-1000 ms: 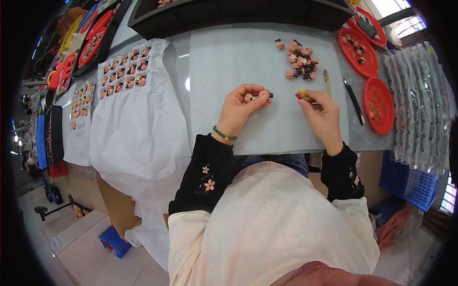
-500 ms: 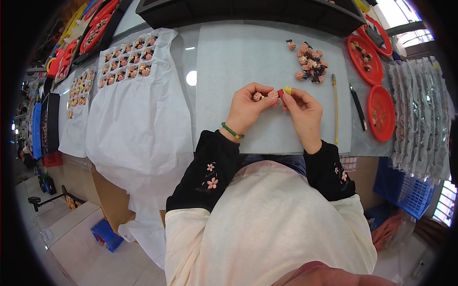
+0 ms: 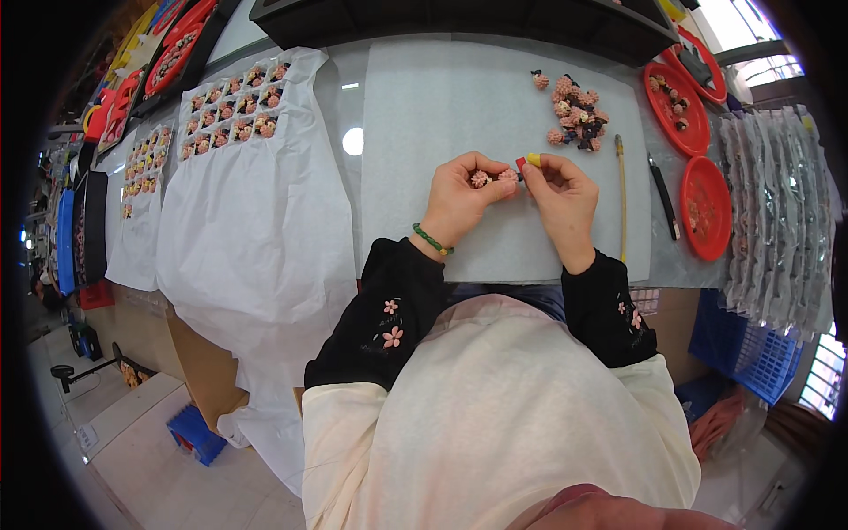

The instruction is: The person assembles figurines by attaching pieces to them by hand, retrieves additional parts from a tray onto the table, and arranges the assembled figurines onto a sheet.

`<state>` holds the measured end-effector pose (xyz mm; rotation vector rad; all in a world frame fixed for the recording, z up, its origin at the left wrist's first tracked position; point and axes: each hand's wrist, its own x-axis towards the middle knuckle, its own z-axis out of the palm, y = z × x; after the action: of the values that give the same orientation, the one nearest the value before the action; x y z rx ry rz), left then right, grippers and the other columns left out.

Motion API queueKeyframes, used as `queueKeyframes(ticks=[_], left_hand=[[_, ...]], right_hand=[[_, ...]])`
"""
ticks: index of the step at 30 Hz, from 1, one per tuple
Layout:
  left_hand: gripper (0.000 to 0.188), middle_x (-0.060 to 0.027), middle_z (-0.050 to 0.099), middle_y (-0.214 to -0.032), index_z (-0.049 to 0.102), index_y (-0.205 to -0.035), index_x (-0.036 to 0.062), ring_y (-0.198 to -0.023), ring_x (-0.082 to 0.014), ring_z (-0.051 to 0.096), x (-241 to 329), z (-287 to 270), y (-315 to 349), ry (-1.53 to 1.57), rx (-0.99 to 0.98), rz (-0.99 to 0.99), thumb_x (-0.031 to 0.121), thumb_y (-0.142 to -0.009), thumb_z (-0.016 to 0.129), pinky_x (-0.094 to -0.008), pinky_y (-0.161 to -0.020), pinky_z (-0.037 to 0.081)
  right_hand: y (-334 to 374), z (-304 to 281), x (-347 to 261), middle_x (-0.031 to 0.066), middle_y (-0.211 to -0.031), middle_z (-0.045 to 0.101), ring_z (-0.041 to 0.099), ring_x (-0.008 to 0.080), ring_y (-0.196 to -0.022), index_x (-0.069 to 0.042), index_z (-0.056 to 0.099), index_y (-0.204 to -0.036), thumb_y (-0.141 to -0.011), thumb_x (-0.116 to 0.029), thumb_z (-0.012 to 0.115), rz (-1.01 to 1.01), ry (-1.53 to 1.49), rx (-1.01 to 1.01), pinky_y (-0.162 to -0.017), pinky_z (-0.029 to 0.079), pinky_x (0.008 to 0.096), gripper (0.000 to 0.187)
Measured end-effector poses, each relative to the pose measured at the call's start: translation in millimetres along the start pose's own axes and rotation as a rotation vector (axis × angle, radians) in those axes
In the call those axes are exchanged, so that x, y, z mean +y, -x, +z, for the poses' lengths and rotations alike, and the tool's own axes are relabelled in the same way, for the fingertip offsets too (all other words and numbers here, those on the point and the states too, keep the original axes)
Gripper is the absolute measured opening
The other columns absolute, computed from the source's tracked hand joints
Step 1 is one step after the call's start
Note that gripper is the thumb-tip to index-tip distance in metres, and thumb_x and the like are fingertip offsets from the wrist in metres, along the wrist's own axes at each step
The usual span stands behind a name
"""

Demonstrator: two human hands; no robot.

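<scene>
Bauble (image 3: 508, 177) (pink, knobbly) between left fingers (image 3: 482, 162)

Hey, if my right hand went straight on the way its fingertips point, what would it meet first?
Most likely the pink bumpy bead held in your left hand, just left of the red piece in your right hand. Depth is unclear there, so they may touch.
</scene>
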<state>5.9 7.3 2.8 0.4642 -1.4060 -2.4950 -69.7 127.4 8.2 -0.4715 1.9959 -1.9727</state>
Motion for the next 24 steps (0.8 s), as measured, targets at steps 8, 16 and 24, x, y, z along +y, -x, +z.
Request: queueKeyframes(ticks=[8, 16, 24], left_hand=[[0.016, -0.0125, 0.061, -0.087, 0.054, -0.091, -0.0046, -0.077, -0.0178, 0.062, -2, -2, -2, -0.019, 0.034, 0.002, -0.001, -0.077, 0.060, -0.0255, -0.071, 0.050], [0.015, -0.0086, 0.060, -0.080, 0.055, -0.086, -0.0047, -0.070, -0.0120, 0.059, -2, -1, 0, -0.016, 0.031, 0.034, -0.003, -0.074, 0.062, -0.0250, -0.067, 0.051], [0.017, -0.0109, 0.061, -0.086, 0.054, -0.091, -0.0050, -0.076, -0.0160, 0.061, -7, -5, -1, -0.030, 0.015, 0.032, -0.003, -0.075, 0.061, -0.0251, -0.071, 0.050]], right_hand=[[5, -5, -8, 0.0048, -0.079, 0.060, 0.055, 0.0061, -0.065, 0.004, 0.057, -0.091, -0.077, 0.000, 0.062, 0.021, -0.034, 0.056, -0.054, 0.045, 0.0177, 0.016], [4, 6, -2, 0.0048, -0.080, 0.061, 0.056, 0.0060, -0.068, 0.003, 0.057, -0.091, -0.076, 0.000, 0.062, -0.021, -0.025, 0.003, -0.054, 0.045, 0.0176, 0.016], [2, 6, -3, 0.0037, -0.079, 0.060, 0.056, 0.0052, -0.066, 0.004, 0.057, -0.090, -0.076, 0.000, 0.062, -0.006, -0.041, 0.017, -0.054, 0.044, 0.0164, 0.015]])
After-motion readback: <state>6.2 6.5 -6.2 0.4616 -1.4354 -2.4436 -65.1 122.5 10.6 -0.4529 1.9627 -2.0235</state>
